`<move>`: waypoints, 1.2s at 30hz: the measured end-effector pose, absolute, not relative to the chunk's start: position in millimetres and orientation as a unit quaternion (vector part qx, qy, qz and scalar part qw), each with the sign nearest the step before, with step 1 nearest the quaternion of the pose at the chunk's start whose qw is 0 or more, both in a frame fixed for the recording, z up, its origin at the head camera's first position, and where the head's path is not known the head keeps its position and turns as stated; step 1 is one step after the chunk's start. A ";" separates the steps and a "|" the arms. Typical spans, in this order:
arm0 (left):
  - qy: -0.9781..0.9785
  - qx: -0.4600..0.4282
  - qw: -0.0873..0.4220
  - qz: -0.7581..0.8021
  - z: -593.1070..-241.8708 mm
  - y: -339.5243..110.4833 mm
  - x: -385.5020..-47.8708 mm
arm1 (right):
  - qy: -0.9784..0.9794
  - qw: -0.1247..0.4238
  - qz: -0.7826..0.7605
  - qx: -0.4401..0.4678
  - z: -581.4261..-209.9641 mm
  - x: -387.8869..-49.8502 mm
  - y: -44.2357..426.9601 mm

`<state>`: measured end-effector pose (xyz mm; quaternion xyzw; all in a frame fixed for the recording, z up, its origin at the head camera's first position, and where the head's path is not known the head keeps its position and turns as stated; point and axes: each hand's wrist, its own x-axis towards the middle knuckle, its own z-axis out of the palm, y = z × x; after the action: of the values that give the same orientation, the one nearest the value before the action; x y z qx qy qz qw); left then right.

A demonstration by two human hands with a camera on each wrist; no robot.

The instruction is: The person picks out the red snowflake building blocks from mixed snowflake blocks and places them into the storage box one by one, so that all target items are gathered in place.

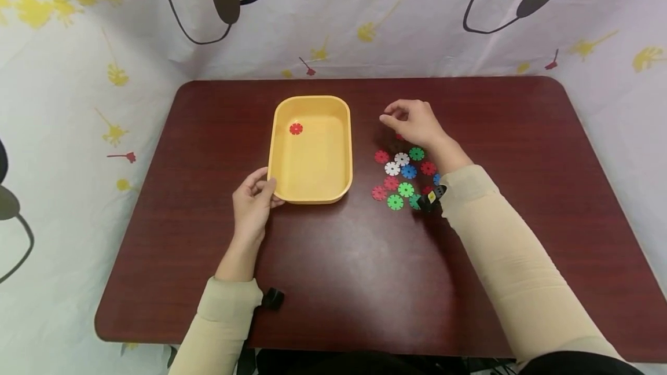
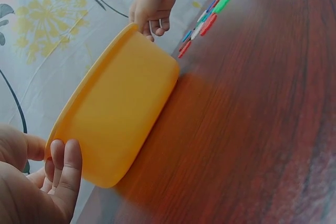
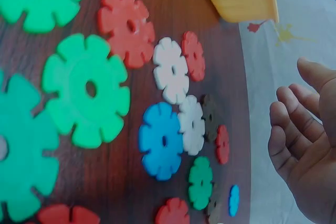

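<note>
A yellow plastic tray (image 1: 312, 195) stands on the table, with one red flower-shaped disc (image 1: 296, 129) lying inside it. My left hand (image 1: 252, 201) grips the tray's near left corner, thumb at the rim and fingers against the outer wall (image 2: 121, 103). To the right of the tray lies a loose group of notched plastic discs, among them green (image 3: 86, 90), white (image 3: 171, 71), blue (image 3: 161, 141) and red ones (image 3: 126, 27). Above the far end of this group hovers my right hand (image 1: 415, 123), its fingers loosely bent. In the right wrist view its thumb is apart from the fingers and nothing shows between them.
The dark red-brown wooden table (image 1: 339, 282) has rounded corners. A white cloth (image 1: 333, 33) printed with flowers hangs behind it and at the sides. Brown discs (image 3: 210, 118) lie at the far end of the group.
</note>
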<state>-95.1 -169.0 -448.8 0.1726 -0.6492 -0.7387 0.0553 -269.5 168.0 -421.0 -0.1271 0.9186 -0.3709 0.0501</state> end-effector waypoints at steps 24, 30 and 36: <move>-0.646 0.169 0.054 -0.743 -450.0 -170.1 -93.9 | 0.925 0.084 -0.353 -0.108 -439.6 -266.6 194.1; -0.645 0.173 0.054 -0.743 -449.8 -170.5 -93.5 | 0.927 0.096 -0.343 -0.115 -442.2 -266.7 198.4; -0.643 0.167 0.052 -0.745 -449.7 -170.3 -93.7 | 0.929 0.103 -0.335 -0.118 -444.2 -266.2 202.6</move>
<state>-93.7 -170.3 -449.7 0.1669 -0.6434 -0.7453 0.0523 -266.2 202.6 -444.2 -0.1183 0.9293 -0.3346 0.1027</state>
